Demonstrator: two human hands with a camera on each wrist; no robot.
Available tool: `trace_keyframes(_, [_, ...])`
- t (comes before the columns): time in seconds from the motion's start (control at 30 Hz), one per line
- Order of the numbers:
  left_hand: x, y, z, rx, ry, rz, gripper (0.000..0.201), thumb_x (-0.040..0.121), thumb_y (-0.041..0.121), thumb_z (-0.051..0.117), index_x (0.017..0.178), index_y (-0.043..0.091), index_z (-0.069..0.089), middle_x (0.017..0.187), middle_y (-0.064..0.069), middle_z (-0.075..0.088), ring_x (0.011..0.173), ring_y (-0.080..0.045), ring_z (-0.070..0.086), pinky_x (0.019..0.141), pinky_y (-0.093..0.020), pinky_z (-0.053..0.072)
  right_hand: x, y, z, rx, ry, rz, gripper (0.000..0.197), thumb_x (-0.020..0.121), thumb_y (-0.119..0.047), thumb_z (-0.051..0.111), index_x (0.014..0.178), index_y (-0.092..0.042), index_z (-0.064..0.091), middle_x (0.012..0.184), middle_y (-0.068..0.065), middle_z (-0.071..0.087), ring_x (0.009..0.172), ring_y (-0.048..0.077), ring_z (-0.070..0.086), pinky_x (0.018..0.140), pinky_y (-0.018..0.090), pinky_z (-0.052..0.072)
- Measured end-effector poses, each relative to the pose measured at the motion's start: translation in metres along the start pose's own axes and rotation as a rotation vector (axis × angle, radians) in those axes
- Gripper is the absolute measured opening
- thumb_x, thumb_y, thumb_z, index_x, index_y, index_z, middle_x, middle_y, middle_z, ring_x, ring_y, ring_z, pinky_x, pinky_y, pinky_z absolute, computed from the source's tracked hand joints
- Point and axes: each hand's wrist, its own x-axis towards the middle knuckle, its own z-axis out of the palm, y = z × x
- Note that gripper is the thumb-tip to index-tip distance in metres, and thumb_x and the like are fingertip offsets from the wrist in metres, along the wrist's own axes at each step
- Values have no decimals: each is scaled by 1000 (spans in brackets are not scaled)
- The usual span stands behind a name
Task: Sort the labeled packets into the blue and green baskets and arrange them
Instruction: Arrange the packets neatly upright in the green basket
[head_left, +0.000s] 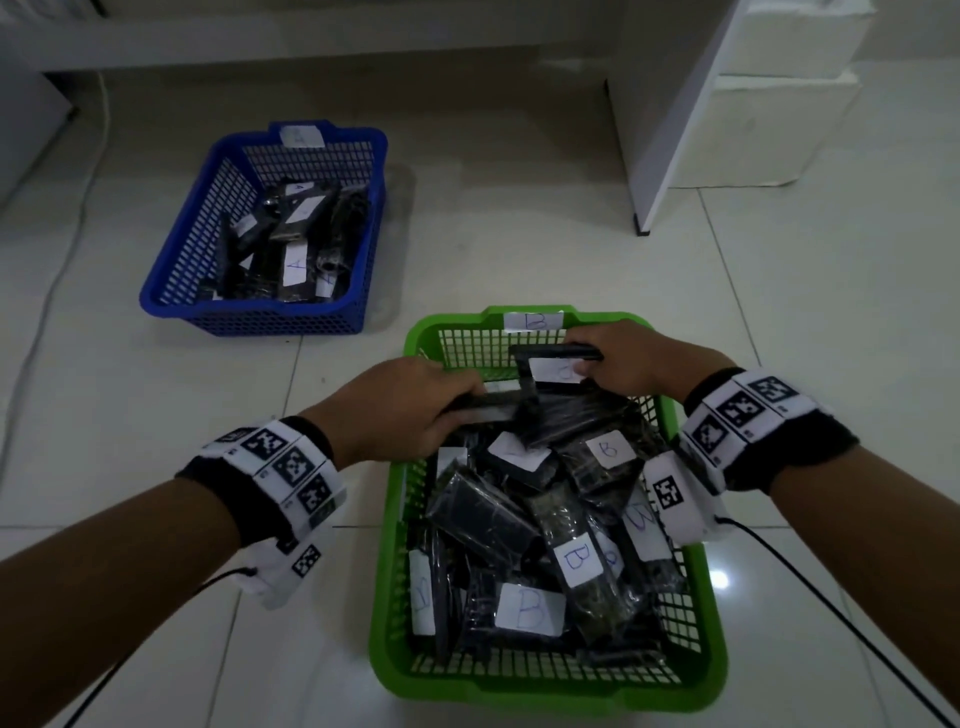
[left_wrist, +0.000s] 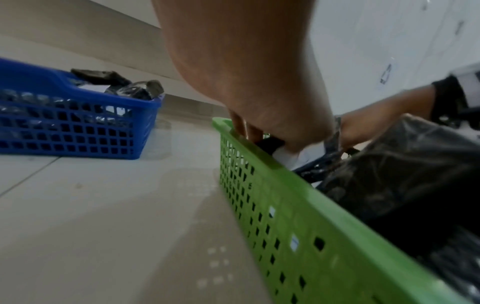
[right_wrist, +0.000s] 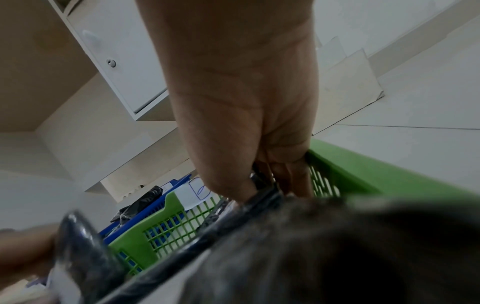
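Note:
The green basket (head_left: 545, 691) (left_wrist: 298, 205) (right_wrist: 363, 174) sits close in front of me, heaped with several black packets (head_left: 519, 525) carrying white "B" labels. Over its far left corner, my left hand (head_left: 415, 405) (left_wrist: 259, 137) grips a flat black packet (head_left: 488, 408) (left_wrist: 270, 144). At the far end, my right hand (head_left: 623, 358) (right_wrist: 272, 181) holds another black packet (head_left: 550, 353) (right_wrist: 262, 203) upright on its edge by its top. The blue basket (head_left: 249, 322) (left_wrist: 78, 131) stands farther off to the left and holds several "A" packets (head_left: 296, 260).
Everything rests on a pale tiled floor (head_left: 519, 249). A white cabinet panel (head_left: 675, 130) and white boxes (head_left: 769, 119) stand at the back right. A thin cable (head_left: 62, 260) runs along the floor at the left. Cables trail from both wristbands.

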Motion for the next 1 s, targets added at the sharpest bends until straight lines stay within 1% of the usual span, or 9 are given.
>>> trace_keyframes(0.1, [-1, 1, -6, -204, 138, -132, 16, 106, 35, 45, 120, 31, 52, 77, 12, 60, 64, -4, 57, 55, -23, 45, -1, 2, 0, 31, 0, -13, 33, 100, -23, 51, 133, -21, 55, 127, 8, 60, 115, 28, 54, 91, 32, 42])
trace_keyframes(0.17, [-1, 2, -7, -427, 205, -218, 22, 105, 31, 43, 124, 28, 56, 89, 10, 66, 77, -6, 61, 64, -26, 46, -2, 3, 0, 50, -8, -14, 31, 101, -21, 49, 131, -20, 56, 126, 9, 60, 113, 26, 54, 88, 30, 41])
trace_keyframes(0.23, [0, 4, -8, -601, 83, -316, 31, 100, 35, 43, 120, 25, 64, 99, 4, 69, 89, -16, 65, 77, -36, 51, -2, 2, -1, 55, -17, -12, 32, 101, -21, 47, 133, -18, 54, 128, 9, 59, 112, 24, 52, 87, 28, 38])
trace_keyframes(0.37, [6, 20, -13, -171, -379, -193, 45, 105, 42, 40, 78, 15, 64, 75, -5, 63, 69, -21, 59, 74, -45, 50, -3, 1, -5, 59, -55, 5, 34, 103, -20, 43, 135, -18, 52, 126, 10, 58, 112, 25, 52, 90, 32, 42])
trace_keyframes(0.47, [20, 18, -16, -31, -235, -168, 59, 104, 48, 41, 60, 12, 56, 57, -3, 53, 50, -18, 49, 58, -38, 46, -5, 3, -9, 65, -100, 20, 30, 103, -21, 41, 130, -19, 52, 119, 11, 59, 104, 25, 55, 91, 37, 44])
trace_keyframes(0.57, [34, 6, -13, 29, -60, -163, 32, 99, 43, 53, 87, 21, 72, 78, 5, 69, 69, -11, 60, 70, -37, 54, -8, 3, -13, 56, -120, 30, 30, 103, -22, 41, 132, -21, 51, 116, 9, 59, 103, 25, 55, 91, 38, 44])
trace_keyframes(0.67, [47, 0, -6, 27, -156, -120, 32, 92, 38, 66, 122, 25, 67, 111, 3, 70, 99, -17, 63, 86, -36, 52, -9, 2, -14, 58, -95, 33, 29, 103, -22, 42, 131, -20, 51, 117, 9, 58, 105, 26, 55, 91, 38, 45])
trace_keyframes(0.87, [58, 9, 2, 182, -138, -57, 24, 91, 26, 64, 110, 15, 73, 104, -4, 70, 97, -22, 65, 80, -31, 50, -9, -2, -6, 19, 3, 11, 29, 98, -21, 53, 127, -15, 53, 118, 13, 59, 104, 30, 58, 91, 41, 51])
trace_keyframes(1.0, [58, 20, 15, 314, -122, -62, 24, 97, 14, 55, 107, -1, 70, 102, -13, 63, 96, -32, 62, 79, -42, 53, -7, -3, -4, -39, -2, -3, 31, 99, -18, 49, 129, -14, 57, 117, 15, 62, 102, 30, 57, 87, 35, 48])
